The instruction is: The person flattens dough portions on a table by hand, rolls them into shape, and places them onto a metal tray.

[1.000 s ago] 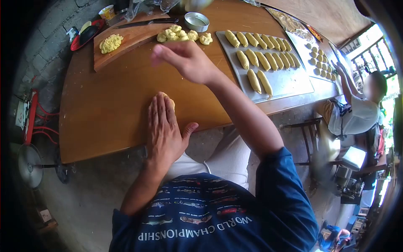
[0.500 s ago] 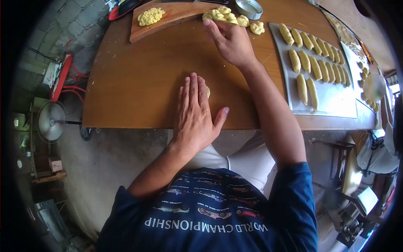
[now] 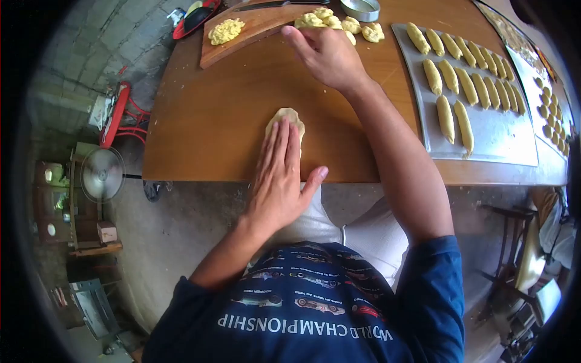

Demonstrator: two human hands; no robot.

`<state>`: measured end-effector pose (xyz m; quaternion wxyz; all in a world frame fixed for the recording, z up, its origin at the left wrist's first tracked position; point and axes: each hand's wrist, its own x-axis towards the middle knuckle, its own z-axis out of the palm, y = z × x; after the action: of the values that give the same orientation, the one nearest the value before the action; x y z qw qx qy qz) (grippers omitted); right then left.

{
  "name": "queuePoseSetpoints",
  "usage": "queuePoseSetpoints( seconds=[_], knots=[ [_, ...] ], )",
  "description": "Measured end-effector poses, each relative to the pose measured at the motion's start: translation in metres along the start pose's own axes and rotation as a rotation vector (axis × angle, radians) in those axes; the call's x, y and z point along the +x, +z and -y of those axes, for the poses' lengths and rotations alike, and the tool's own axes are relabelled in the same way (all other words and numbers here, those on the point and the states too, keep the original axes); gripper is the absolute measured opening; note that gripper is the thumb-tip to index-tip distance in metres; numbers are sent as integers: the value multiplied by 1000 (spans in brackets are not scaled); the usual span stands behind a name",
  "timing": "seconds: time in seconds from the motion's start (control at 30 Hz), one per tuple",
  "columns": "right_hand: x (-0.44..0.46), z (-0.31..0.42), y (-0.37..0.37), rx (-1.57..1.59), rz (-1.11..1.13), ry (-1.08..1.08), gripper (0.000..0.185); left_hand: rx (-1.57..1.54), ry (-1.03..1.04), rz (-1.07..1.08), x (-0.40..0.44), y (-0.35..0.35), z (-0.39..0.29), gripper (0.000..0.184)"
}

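Observation:
My left hand (image 3: 278, 163) lies flat, fingers stretched out, on a flattened piece of dough (image 3: 287, 113) near the table's front edge. The dough's far end and right side show past the fingers; the rest is under the hand. My right hand (image 3: 330, 57) is over the table in front of a pile of dough lumps (image 3: 318, 17). Its fingers are curled and its thumb points left. Whatever those fingers hold, if anything, is hidden. More dough lumps (image 3: 373, 32) lie just beyond the right hand.
A wooden board (image 3: 257, 30) at the back carries a yellow crumbly mound (image 3: 227, 31) and a knife (image 3: 266, 5). A round metal tin (image 3: 361, 8) stands behind the lumps. At right, a metal tray (image 3: 496, 142) holds rows of dough rolls (image 3: 445, 118). A fan (image 3: 103, 174) stands left.
My left hand has drawn back slightly towards me, and more of the flattened dough shows beyond its fingers. The right hand stays by the lumps. The whole view has shifted a little.

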<state>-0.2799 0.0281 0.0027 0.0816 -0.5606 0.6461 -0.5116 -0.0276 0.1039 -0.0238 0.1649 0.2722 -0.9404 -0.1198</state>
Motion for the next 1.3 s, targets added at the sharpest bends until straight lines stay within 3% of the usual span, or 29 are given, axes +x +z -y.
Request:
queuePoseSetpoints(
  seconds=[0.17,0.7,0.87,1.07,1.3],
  knots=[
    [-5,4,-1,-31,-21,-27,61,184,-16,94,-1,0,-10,89],
    [-5,0,-1,11,-28,-27,66,148,-103,116,20,2,-1,92],
    [-4,2,-4,-5,11,-30,65,73,-124,9,15,4,10,98],
    [-5,1,-1,-21,20,-20,64,245,-104,174,25,-9,10,104],
    [-6,3,-5,-68,99,27,58,236,-101,112,22,2,12,102]
  ],
)
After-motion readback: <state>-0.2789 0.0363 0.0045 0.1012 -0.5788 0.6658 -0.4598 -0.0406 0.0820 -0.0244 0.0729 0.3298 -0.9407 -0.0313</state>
